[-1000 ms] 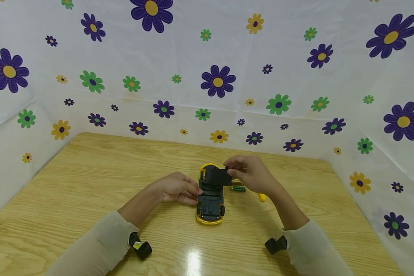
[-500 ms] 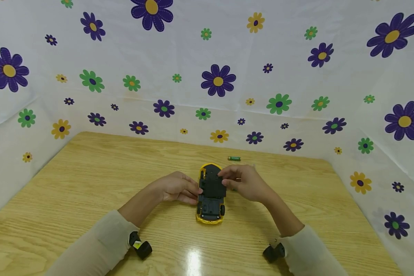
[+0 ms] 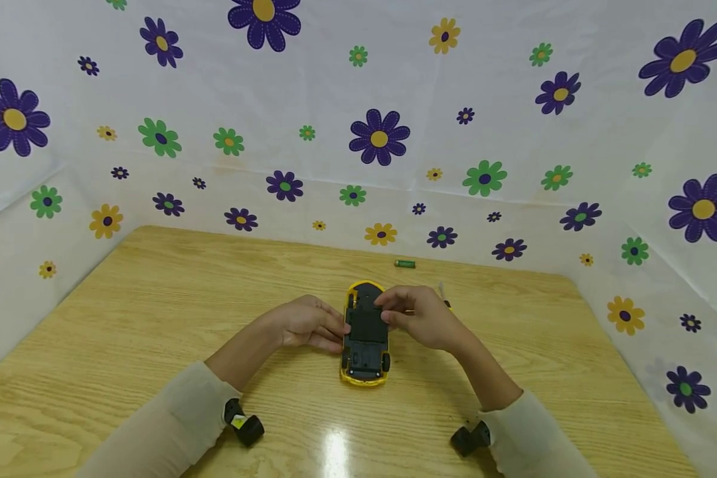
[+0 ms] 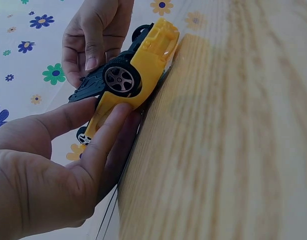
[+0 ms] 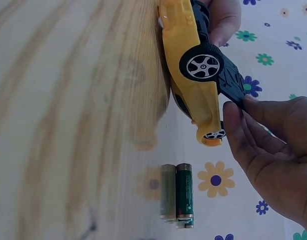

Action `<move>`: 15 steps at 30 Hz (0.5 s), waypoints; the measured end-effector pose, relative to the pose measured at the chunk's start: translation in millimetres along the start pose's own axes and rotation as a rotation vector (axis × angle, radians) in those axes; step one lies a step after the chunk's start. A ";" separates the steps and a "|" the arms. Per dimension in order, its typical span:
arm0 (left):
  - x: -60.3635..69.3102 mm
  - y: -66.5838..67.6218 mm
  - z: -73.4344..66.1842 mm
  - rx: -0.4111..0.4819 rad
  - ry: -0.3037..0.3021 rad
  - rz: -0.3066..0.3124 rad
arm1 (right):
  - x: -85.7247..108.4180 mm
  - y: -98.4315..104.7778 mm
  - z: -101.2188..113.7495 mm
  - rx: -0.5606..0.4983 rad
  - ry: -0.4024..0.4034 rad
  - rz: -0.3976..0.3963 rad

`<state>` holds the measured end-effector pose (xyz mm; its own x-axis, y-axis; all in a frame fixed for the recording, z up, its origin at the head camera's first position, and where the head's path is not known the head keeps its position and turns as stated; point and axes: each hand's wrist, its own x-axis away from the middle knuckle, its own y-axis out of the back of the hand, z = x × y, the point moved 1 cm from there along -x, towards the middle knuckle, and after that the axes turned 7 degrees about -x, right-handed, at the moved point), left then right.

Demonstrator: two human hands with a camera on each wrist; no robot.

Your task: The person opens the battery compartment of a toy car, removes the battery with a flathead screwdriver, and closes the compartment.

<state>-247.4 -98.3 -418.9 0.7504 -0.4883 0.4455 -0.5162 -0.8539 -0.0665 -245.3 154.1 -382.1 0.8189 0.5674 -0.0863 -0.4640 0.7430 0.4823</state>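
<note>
A yellow toy car (image 3: 364, 365) lies upside down on the table, its black underside upward. My left hand (image 3: 307, 325) grips its left side, thumb on the underside edge and fingers along the yellow body (image 4: 148, 65). Between thumb and fingertips, my right hand (image 3: 418, 315) pinches the edge of a black battery cover (image 3: 367, 325). That flat cover (image 5: 231, 82) lies over the middle of the underside; both wrist views show it tilted, its pinched edge standing off the car. The compartment beneath is hidden.
Near the back edge of the wooden table (image 3: 215, 272) lies a green battery (image 3: 405, 263); the right wrist view shows a second one's end behind the near battery (image 5: 184, 192). A screwdriver (image 3: 441, 291) is partly hidden behind my right hand. A flowered cloth (image 3: 311, 99) encloses the table.
My right hand has brought the cover from the car's upper right down over its underside. A green battery has moved from beside the car toward the back edge. My left hand has stayed put.
</note>
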 end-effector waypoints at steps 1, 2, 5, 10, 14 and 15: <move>0.2 -0.3 -0.4 0.000 0.001 0.000 | 0.2 0.1 -0.3 -0.001 0.001 -0.001; 0.5 -0.6 -0.7 0.000 0.002 -0.001 | 0.2 0.1 -0.4 -0.003 0.004 0.000; 1.5 -1.4 -1.8 -0.003 0.003 -0.001 | 0.1 -0.5 -1.5 -0.004 0.008 0.001; 3.5 -2.4 -3.5 -0.005 0.000 -0.003 | -0.7 -1.6 -2.7 -0.006 0.005 0.003; 3.7 -2.6 -3.9 0.000 0.002 -0.008 | -0.8 -3.2 -1.5 -0.002 0.002 0.000; 3.5 -2.5 -3.8 0.001 0.002 -0.009 | -0.8 -3.6 -1.1 -0.001 0.001 0.000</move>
<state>-245.0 -97.2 -413.8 0.7545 -0.4800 0.4476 -0.5088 -0.8586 -0.0631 -244.7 151.4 -384.8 0.8184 0.5680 -0.0869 -0.4647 0.7431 0.4815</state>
